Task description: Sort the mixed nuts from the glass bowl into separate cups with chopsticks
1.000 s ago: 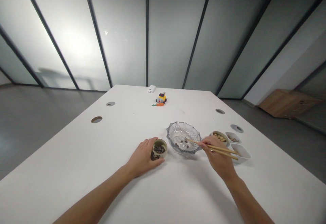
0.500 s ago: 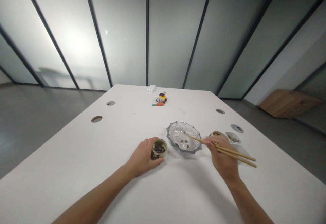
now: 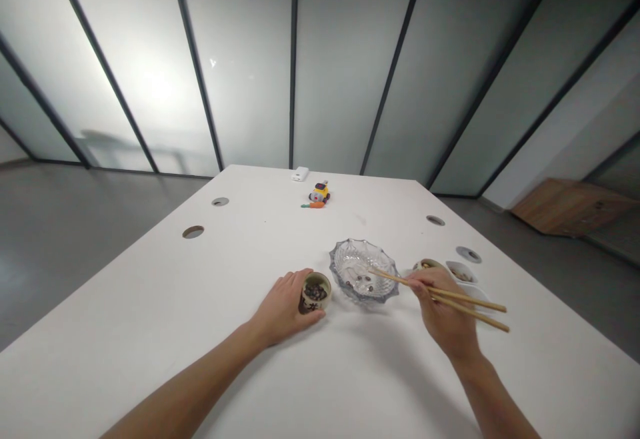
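Observation:
My left hand (image 3: 287,307) is wrapped round a small ceramic cup (image 3: 316,300) standing on the table, its fingers behind and thumb in front. Dark beans (image 3: 315,290) lie inside the cup. To its right is a clear, scalloped glass bowl (image 3: 345,286) with several dark beans on its bottom. My right hand (image 3: 445,309) is closed on a pair of wooden chopsticks (image 3: 467,299). Their tips are over the inside of the bowl, with no bean visible between them. Whether the tips touch the glass I cannot tell.
Behind my right hand are another small cup (image 3: 425,264) and a white compartment dish (image 3: 465,274) with small pieces in it. A toy car (image 3: 320,192), a toy carrot (image 3: 313,206) and a white box (image 3: 300,174) lie at the far end. Round holes pierce the white table (image 3: 240,259).
My right hand has moved slightly right and down, and the chopstick tips have shifted toward the bowl's right side. My left hand still holds the cup. The whole view has shifted a little.

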Tool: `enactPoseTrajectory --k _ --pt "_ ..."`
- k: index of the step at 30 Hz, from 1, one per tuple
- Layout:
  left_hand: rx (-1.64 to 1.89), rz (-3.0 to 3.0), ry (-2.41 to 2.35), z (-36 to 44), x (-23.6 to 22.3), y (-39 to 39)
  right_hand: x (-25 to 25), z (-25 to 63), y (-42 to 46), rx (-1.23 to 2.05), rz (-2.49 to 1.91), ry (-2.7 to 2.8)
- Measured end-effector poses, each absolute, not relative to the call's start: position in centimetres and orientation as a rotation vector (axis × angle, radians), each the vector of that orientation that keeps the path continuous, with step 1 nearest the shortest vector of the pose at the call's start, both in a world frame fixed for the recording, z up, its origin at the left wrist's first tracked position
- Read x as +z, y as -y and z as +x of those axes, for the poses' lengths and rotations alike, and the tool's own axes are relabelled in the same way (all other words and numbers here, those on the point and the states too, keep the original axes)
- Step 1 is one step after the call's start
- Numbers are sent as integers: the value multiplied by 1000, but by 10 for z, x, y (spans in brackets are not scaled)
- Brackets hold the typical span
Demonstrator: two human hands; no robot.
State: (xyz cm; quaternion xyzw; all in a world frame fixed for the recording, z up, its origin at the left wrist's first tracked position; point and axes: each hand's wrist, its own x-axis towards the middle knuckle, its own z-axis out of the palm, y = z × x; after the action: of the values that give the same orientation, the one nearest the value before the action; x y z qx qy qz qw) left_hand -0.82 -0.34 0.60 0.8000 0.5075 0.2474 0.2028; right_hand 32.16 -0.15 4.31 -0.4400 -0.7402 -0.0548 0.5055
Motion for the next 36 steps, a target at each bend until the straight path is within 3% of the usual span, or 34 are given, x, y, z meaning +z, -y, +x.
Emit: enactPoseTrajectory --k 13,36 --pt "715 2247 -1398 -10 3 3 26 330 -5 75 -1219 1904" --pt "746 2236 -1386 -10 5 4 27 318 1 44 -1194 1924"
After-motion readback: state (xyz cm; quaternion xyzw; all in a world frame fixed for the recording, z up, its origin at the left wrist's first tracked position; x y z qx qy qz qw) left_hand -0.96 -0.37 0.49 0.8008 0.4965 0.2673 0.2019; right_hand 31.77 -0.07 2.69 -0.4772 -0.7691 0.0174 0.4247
